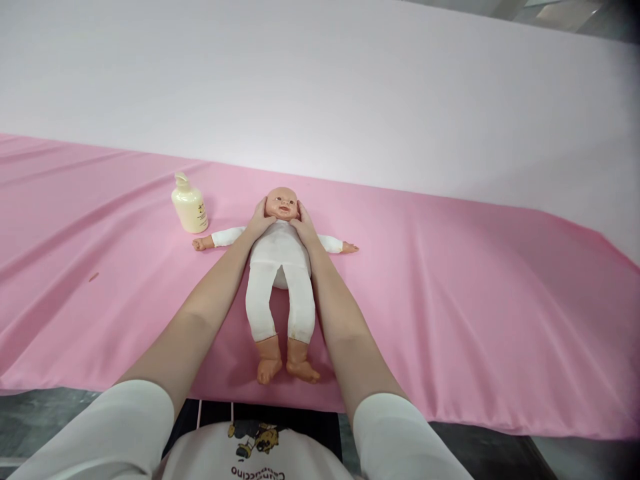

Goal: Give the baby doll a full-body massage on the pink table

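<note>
A baby doll (pixel 280 248) with a white cloth body lies on its back, feet towards me and arms spread to both sides. My left hand (pixel 259 221) cups the left side of its head and neck, the thumb lying near the chin. On the opposite side, my right hand (pixel 305 225) holds the head in the same way, its thumb by the neck. Parts of my fingers are hidden beside and behind the head. The doll's head rests between both palms. A cream pump bottle (pixel 190 208) stands just beyond the doll's outstretched arm on the left.
Pink cloth (pixel 400 300) with folds covers the table. A white wall or panel (pixel 320 87) rises along its far edge. A small brownish mark or scrap (pixel 94 277) lies on the cloth at left. The table's front edge is close to my body.
</note>
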Demonstrator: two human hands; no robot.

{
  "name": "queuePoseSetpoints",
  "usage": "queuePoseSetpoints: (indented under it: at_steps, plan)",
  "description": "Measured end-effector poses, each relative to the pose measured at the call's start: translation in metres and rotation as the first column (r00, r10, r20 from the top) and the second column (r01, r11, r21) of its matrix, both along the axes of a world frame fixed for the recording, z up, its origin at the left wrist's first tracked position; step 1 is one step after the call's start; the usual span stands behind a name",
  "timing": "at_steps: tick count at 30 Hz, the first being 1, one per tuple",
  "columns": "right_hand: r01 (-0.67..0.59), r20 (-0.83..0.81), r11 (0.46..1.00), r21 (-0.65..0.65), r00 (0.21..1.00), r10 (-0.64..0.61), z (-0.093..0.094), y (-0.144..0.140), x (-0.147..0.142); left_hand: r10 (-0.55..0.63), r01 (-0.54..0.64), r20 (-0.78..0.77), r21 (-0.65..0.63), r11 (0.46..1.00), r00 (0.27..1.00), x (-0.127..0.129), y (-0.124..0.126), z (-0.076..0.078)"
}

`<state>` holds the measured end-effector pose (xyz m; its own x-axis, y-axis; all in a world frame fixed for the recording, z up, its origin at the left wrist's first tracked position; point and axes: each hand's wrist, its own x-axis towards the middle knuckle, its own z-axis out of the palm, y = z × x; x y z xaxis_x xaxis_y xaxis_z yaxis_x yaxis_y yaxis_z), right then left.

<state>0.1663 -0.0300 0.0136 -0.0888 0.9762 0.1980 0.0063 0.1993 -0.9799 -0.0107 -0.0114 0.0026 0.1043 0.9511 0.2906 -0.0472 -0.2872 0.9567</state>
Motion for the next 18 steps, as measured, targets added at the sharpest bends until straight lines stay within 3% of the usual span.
queuePoseSetpoints:
  at_steps: [9,18]
  plan:
    - [0.0,0.008,1.0,0.003,1.0,0.0,-0.001,0.0,0.001,0.011,-0.012,-0.01,-0.054,0.998,1.0,0.005,-0.007,0.012]
    - [0.067,-0.119,0.995,-0.075,0.99,-0.075,-0.01,0.014,0.001,0.023,-0.014,0.083,-0.106,0.994,0.996,0.006,0.003,0.008]
